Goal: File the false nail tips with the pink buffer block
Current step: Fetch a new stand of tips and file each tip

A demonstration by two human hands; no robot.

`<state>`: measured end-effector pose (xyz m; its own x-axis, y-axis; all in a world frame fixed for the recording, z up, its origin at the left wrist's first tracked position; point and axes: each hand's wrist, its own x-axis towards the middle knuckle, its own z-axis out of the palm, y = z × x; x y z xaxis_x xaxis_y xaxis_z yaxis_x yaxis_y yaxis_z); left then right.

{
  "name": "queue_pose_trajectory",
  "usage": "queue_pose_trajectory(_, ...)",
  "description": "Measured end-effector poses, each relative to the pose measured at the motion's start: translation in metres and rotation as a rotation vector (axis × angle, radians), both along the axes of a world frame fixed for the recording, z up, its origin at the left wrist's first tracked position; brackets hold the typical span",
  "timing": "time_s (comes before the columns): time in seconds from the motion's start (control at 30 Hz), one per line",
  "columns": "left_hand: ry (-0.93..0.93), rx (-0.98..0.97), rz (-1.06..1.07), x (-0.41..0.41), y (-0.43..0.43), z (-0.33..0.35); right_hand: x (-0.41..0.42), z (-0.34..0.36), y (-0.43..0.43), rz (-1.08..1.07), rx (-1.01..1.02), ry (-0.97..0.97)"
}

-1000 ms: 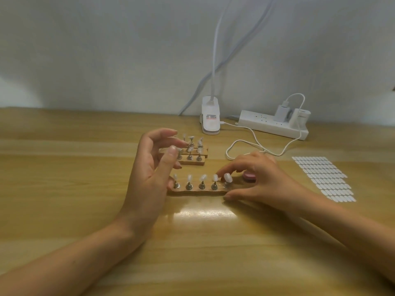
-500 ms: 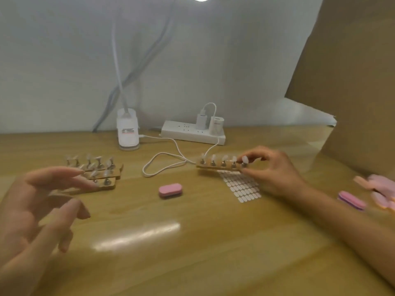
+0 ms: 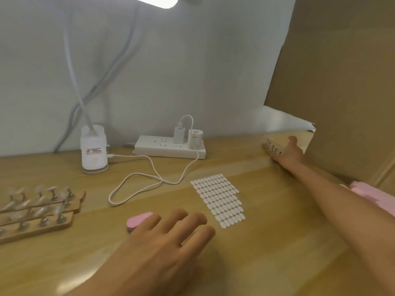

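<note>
The pink buffer block (image 3: pixel 138 220) lies on the wooden table, partly covered by the fingers of my left hand (image 3: pixel 168 238), which lies flat with straight fingers over it. My right hand (image 3: pixel 288 153) is stretched to the far right corner, holding a wooden strip of nail tip stands (image 3: pixel 271 147) against the table there. Several more wooden strips with false nail tips (image 3: pixel 40 208) sit stacked at the left edge.
A white lamp base (image 3: pixel 94 149) and a power strip (image 3: pixel 171 148) with a looped white cable stand at the back. A sheet of white adhesive tabs (image 3: pixel 219 201) lies mid-table. Cardboard (image 3: pixel 342 82) walls the right side; pink items (image 3: pixel 367 194) lie beneath it.
My right hand carried the strip of nail tips from the table's middle to the far right corner. My left hand moved right and came down over the pink buffer block. The view swung right.
</note>
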<state>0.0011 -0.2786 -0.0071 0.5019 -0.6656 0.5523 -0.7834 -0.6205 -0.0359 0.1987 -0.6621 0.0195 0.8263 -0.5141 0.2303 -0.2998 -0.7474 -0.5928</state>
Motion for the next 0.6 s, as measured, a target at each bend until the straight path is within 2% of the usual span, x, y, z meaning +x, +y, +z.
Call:
queue_pose_trajectory(0.1,-0.044,0.115,0.009,0.022,-0.032,0.008,0.009,-0.002,0.001,0.005,0.008,-0.01)
queue_pose_trajectory(0.23,0.064,0.028,-0.005,0.04,-0.043,0.005,0.012,-0.003,0.011,0.203,-0.057,0.008)
queue_pose_trajectory(0.4,-0.013,-0.079,-0.002,0.047,-0.043,-0.008,0.009,-0.012,0.015,0.396,-0.383,0.063)
queue_pose_trajectory(0.53,-0.03,-0.098,0.007,0.047,-0.045,-0.008,0.016,-0.018,0.014,0.595,-0.551,0.069)
queue_pose_trajectory(0.6,-0.034,-0.103,0.008,0.048,-0.046,-0.007,0.022,-0.018,0.0,0.564,-0.605,0.105)
